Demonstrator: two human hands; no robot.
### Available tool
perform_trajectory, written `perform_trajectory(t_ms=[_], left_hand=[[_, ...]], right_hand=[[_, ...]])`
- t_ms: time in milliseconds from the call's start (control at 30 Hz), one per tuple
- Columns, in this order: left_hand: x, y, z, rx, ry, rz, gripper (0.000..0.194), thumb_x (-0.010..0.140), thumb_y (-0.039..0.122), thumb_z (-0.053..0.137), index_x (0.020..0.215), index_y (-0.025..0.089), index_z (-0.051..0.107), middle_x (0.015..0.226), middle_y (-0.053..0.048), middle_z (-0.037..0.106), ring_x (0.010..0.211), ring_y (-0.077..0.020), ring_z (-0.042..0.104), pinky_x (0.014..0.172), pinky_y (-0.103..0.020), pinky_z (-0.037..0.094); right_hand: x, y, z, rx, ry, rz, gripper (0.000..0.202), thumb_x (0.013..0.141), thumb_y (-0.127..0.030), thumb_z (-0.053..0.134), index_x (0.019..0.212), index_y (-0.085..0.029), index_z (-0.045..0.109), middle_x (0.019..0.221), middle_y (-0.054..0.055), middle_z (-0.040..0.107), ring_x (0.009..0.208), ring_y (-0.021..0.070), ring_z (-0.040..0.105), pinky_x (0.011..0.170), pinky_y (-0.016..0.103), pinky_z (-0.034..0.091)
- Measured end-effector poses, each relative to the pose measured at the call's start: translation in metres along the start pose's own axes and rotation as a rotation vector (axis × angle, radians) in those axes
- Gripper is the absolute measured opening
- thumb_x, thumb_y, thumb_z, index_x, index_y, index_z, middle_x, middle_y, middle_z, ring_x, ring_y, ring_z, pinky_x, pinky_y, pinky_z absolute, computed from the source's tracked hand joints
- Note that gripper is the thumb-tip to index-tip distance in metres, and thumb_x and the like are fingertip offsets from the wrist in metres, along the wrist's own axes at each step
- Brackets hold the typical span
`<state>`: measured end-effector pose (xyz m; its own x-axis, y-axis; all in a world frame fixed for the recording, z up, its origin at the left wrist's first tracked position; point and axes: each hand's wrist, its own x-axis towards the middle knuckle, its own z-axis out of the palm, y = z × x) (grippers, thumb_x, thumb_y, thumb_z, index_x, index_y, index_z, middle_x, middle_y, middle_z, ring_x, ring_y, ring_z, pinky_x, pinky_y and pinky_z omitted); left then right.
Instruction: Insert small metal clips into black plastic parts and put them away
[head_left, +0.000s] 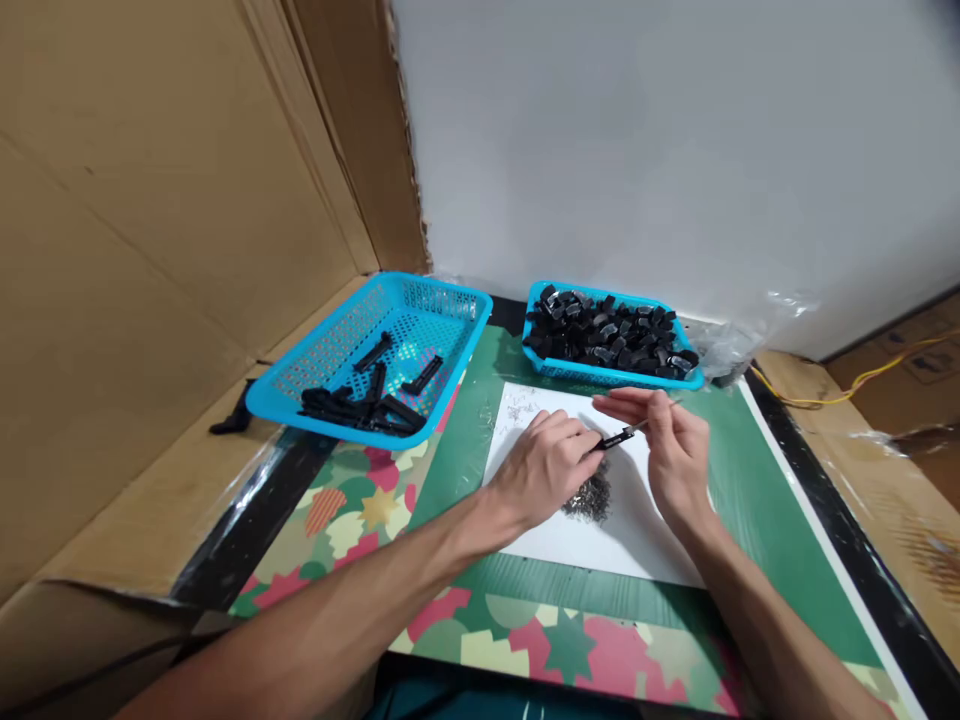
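Observation:
My left hand [551,460] is closed around a narrow black plastic part [618,439], whose free end points right. My right hand [675,450] pinches a thin metal tool [639,427] between thumb and fingers. The tool's tip meets or nearly meets the end of the black part; its exact kind is too small to tell. Below my left hand, a pile of tiny metal pieces [592,498] lies on a white sheet [637,545]. A few more small pieces [523,408] are scattered near the sheet's far left corner.
At the left, a blue basket [480,335] holds several long black parts [367,405]. Another blue basket [592,375] behind the sheet is heaped with black pieces [607,330]. A clear plastic bag [724,345] and a yellow cable [832,398] lie right. Cardboard [187,200] walls the left.

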<state>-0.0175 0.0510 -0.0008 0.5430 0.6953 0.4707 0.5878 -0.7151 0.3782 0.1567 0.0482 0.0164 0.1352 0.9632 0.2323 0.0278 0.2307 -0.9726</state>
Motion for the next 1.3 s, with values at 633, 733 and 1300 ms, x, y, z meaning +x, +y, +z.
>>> perform_trajectory(t_ms=[633, 733, 1300], left_hand=[[0.087, -0.019, -0.066, 0.083, 0.291, -0.19, 0.014, 0.097, 0.025, 0.075, 0.11, 0.02, 0.078, 0.098, -0.003, 0.08, 0.089, -0.0211, 0.069, 0.085, -0.039, 0.052], [0.113, -0.015, -0.052, 0.104, 0.233, -0.148, 0.015, 0.097, 0.025, 0.075, 0.11, 0.02, 0.078, 0.104, -0.004, 0.081, 0.096, -0.022, 0.07, 0.091, -0.04, 0.053], [0.209, 0.01, 0.014, 0.214, -0.103, -0.008, 0.014, 0.098, 0.029, 0.074, 0.099, 0.021, 0.085, 0.099, -0.01, 0.081, 0.098, -0.0278, 0.074, 0.092, -0.04, 0.05]], right_hand=[[0.004, 0.014, -0.057, -0.896, -0.276, -0.265, 0.033, 0.107, -0.031, 0.042, 0.13, -0.022, 0.064, 0.117, 0.012, 0.074, 0.101, 0.0274, 0.072, 0.084, 0.04, 0.057], [0.005, 0.014, -0.057, -0.89, -0.317, -0.263, 0.032, 0.107, -0.027, 0.042, 0.13, -0.022, 0.063, 0.114, 0.012, 0.072, 0.1, 0.0265, 0.071, 0.084, 0.04, 0.056], [0.009, 0.009, -0.054, -0.986, -0.381, -0.313, 0.02, 0.105, -0.014, 0.048, 0.105, -0.019, 0.067, 0.098, 0.006, 0.065, 0.091, 0.0228, 0.064, 0.075, 0.033, 0.044]])
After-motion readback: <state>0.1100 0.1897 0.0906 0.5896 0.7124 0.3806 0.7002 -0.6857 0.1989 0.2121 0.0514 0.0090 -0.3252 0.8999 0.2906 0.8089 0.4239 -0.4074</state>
